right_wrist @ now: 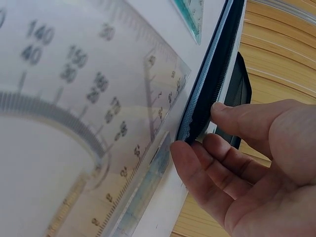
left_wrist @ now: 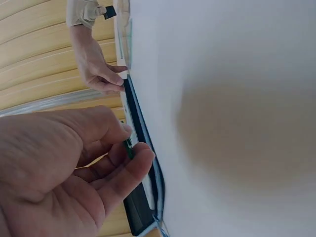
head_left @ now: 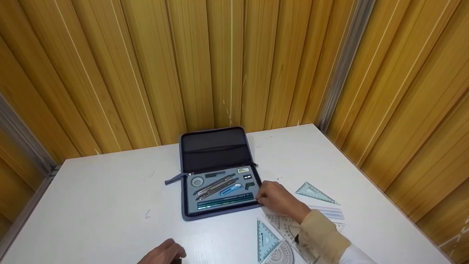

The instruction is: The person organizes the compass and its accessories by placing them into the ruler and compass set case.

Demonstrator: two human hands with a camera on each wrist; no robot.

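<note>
A zippered case (head_left: 214, 159) lies unfolded on the white table, its grey insert bearing two metal compasses (head_left: 216, 187), dark green pencils (head_left: 225, 201), a blue cutter (head_left: 231, 189), a sharpener (head_left: 247, 177) and an eraser (head_left: 243, 170). At the case's front right corner, my right hand (head_left: 278, 198) pinches the zippered edge between thumb and fingers; the right wrist view shows the black zipper edge (right_wrist: 205, 106) there. My left hand (head_left: 165, 253) is in front of the case, low in the head view. Between its thumb and fingertips it pinches a small dark green piece (left_wrist: 129, 147), mostly hidden.
Right of the case lie a teal set square (head_left: 317, 192) and a clear ruler (head_left: 329, 212). Nearer, another set square (head_left: 267, 240), a round protractor (head_left: 280, 255) and a large clear template (head_left: 282, 223) overlap partly under the right forearm. Wood-patterned walls (head_left: 220, 73) border the table.
</note>
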